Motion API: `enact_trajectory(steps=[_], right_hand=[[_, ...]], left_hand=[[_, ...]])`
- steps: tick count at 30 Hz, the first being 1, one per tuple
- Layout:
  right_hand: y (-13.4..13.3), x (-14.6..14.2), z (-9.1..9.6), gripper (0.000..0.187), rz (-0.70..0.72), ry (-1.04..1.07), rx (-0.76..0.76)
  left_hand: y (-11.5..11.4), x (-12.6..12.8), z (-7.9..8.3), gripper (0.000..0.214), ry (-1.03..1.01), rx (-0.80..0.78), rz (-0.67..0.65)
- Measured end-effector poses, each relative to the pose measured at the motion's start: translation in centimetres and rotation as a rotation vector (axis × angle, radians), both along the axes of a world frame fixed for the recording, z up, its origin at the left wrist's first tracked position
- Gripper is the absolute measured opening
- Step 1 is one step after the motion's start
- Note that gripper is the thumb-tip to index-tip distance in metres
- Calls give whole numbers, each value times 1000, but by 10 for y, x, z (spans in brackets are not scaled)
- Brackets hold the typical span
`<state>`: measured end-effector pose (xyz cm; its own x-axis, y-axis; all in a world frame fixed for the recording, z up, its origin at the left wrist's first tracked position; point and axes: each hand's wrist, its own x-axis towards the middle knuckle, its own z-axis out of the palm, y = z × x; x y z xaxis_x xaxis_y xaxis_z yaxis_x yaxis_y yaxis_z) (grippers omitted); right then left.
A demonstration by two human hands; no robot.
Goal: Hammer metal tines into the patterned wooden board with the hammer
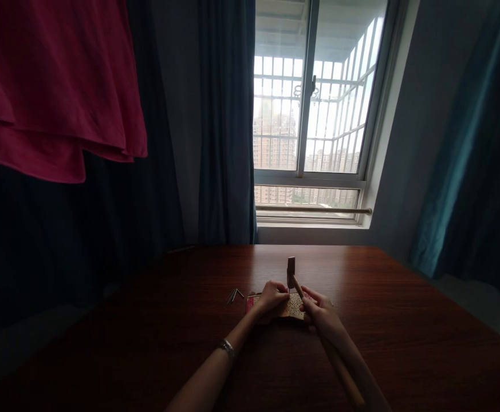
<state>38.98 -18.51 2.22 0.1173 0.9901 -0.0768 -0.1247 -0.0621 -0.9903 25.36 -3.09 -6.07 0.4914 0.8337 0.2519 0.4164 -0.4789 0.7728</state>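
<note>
A hammer (291, 269) with a wooden handle stands tilted in my right hand (322, 312), whose fingers wrap the handle near the head. The handle's far end slants down toward me beneath the forearm. My left hand (272, 296) is closed in a pinch around a thin nail (289, 290), which points up just under the hammer head; whether the two touch, I cannot tell. Under both hands lies a flat yellowish piece with dark specks (295, 306) and a pinkish-red left end. Several loose nails (235, 295) lie left of it.
Everything rests on a glossy reddish-brown wooden table (181, 337). Beyond its back edge are a barred window (310, 114) and dark blue curtains (228, 126). A pink cloth (60, 86) hangs at upper left.
</note>
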Motion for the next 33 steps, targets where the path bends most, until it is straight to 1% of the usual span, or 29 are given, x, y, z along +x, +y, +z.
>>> enact_trajectory(steps=[4, 6, 10, 16, 21, 26, 31, 33], right_hand=[[-2, -2, 6, 62, 6, 46, 40], [-1, -3, 4, 62, -3, 37, 45], [2, -5, -1, 61, -30, 9, 11], [2, -5, 4, 60, -9, 27, 56], [1, -4, 0, 62, -25, 14, 15], [-1, -4, 4, 62, -10, 59, 47], [0, -4, 4, 60, -16, -11, 13], [0, -3, 5, 61, -5, -1, 10]], left_hand=[[-2, 0, 2, 25, 8, 0, -1], [-2, 0, 3, 24, -2, 1, -2], [-3, 0, 4, 25, 1, -3, 3], [-3, 1, 3, 24, -4, -8, 14], [0, 0, 1, 25, 0, -23, 4], [-1, 0, 1, 26, 10, -10, 14], [0, 0, 0, 26, 16, -13, 12], [0, 0, 1, 26, 20, -12, 9]])
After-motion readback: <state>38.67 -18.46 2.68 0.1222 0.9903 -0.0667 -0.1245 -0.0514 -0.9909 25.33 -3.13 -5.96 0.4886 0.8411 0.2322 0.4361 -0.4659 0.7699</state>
